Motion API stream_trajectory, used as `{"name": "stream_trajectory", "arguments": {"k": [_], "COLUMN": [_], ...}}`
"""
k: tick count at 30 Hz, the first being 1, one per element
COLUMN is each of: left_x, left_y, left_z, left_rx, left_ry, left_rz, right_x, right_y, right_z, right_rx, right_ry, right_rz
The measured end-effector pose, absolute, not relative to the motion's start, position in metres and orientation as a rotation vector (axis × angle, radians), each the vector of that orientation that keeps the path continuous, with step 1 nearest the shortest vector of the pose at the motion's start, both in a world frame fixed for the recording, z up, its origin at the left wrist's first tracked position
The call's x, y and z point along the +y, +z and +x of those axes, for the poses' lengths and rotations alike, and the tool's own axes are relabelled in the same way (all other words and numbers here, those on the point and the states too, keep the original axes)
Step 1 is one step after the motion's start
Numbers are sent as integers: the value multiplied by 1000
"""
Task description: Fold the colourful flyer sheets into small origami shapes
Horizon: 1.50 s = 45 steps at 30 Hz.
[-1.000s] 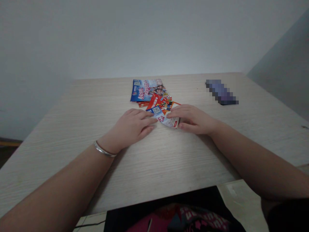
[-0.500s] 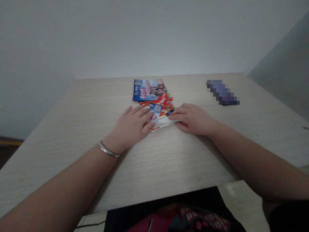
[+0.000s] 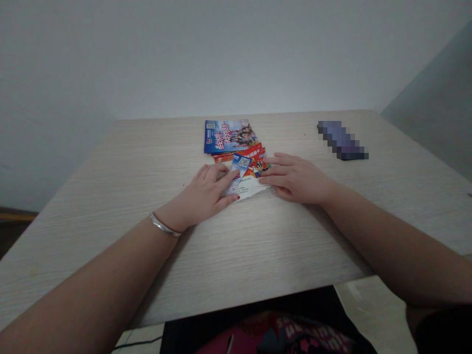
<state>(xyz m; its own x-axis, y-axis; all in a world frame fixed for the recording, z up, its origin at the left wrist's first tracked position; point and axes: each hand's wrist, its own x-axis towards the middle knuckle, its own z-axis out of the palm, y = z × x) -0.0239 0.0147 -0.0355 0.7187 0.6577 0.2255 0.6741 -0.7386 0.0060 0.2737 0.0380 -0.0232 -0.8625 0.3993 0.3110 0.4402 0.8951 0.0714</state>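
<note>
Leaflet (image 3: 250,187) at frame centre on table (image 3: 129,162), flyer stack (image 3: 226,135) touching behind. Left hand (image 3: 204,194), fingers together against its raised blue flap, pinch unclear. Right hand (image 3: 298,179), fingers flat, slightly spread, pressing its right edge. Blurred dark object (image 3: 342,140) at upper right, well apart.

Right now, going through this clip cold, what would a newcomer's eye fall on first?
The bright leaflets mid-table: a red and blue stack and, nearer, a partly folded leaflet between both hands. The left hand, silver bangle at its wrist, has fingers against the raised blue flap; the right hand lies flat on the right edge. A dark, pixelated object sits apart, far right.
</note>
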Motion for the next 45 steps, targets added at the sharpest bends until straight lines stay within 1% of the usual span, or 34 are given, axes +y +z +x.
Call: {"name": "stream_trajectory", "arguments": {"k": [6, 11, 13, 17, 22, 26, 29, 31, 36, 41, 45], "left_x": [19, 22, 21, 18, 17, 16, 14, 13, 12, 9, 5], "left_y": [-33, -35, -32, -26, -25, -26, -26, -26, -24, -24, -22], "left_z": [-24, -25, -23, -20, -20, -20, -19, -19, -19, -20, -18], "left_rx": [-991, -944, -945, -944, -950, -990, -1116, -1116, -822, -789, -793], "left_ry": [-423, -476, -465, -432, -495, -522, -483, -438, -290, -209, -218], "left_rz": [-2927, -2945, -2928, -2933, -2968, -2971, -2947, -2935, -2948, -2929, -2920], "right_x": [35, 30, 29, 26, 26, 30, 33, 33, 34, 38, 40], "right_y": [-18, -16, -17, -17, -19, -25, -28, -29, -28, -31, -31], "right_z": [272, 270, 269, 267, 262, 255, 252, 251, 254, 258, 257], "right_rx": [-2724, -2772, -2801, -2761, -2625, -2459, -2396, -2390, -2449, -2502, -2508], "right_ry": [-123, -200, -174, 10, 308, 398, 450, 452, 290, 183, 229], "right_rz": [-582, -600, -614, -750, -942, -1132, -1261, -1317, -1409, -1421, -1451]}}
